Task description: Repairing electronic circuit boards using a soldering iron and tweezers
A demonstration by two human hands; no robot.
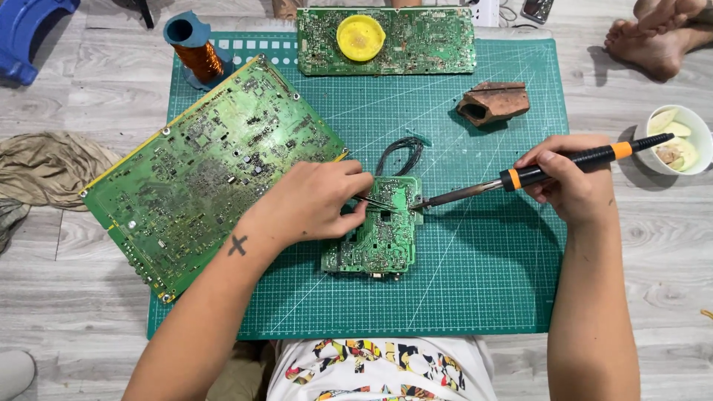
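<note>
A small green circuit board (375, 238) lies on the green cutting mat (475, 260), with black wires (401, 152) curling from its top edge. My left hand (316, 200) rests on the board's upper left and pinches thin metal tweezers (375, 200) whose tips point at the board's top. My right hand (572, 178) grips a black and orange soldering iron (549, 169). Its metal tip touches the board's upper right edge, close to the tweezer tips.
A large green circuit board (208, 167) lies tilted on the mat's left. Another board (416, 44) with a yellow round lid (361, 37) sits at the top. Also here: a copper wire spool (194, 52), a brown broken clay piece (494, 102), a white bowl (679, 139), someone's bare feet (653, 37).
</note>
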